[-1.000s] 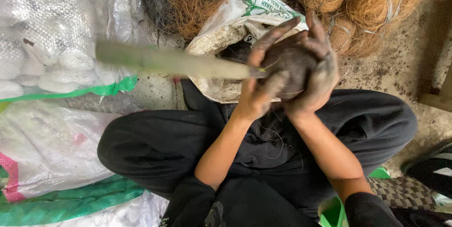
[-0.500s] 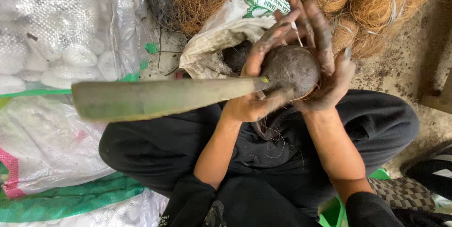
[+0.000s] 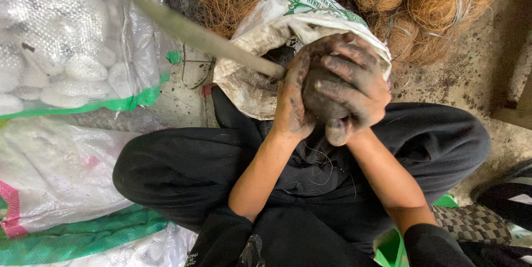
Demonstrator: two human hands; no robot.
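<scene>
Cupping the coconut (image 3: 321, 103), both hands enclose it above the lap.

Blade (image 3: 205, 39) showing grey-green. Coconut (image 3: 321, 101) looking dark brown; both hands, left hand (image 3: 292, 101) and right hand (image 3: 354, 87), showing black grime. Sacks (image 3: 66, 51) upper left showing white weave, green edging. Trousers (image 3: 183, 167) showing black.

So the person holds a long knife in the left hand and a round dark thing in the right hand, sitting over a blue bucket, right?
Not a blue bucket. The head view shows an open white sack under the left hand, right hand, knife and round dark thing.
</scene>
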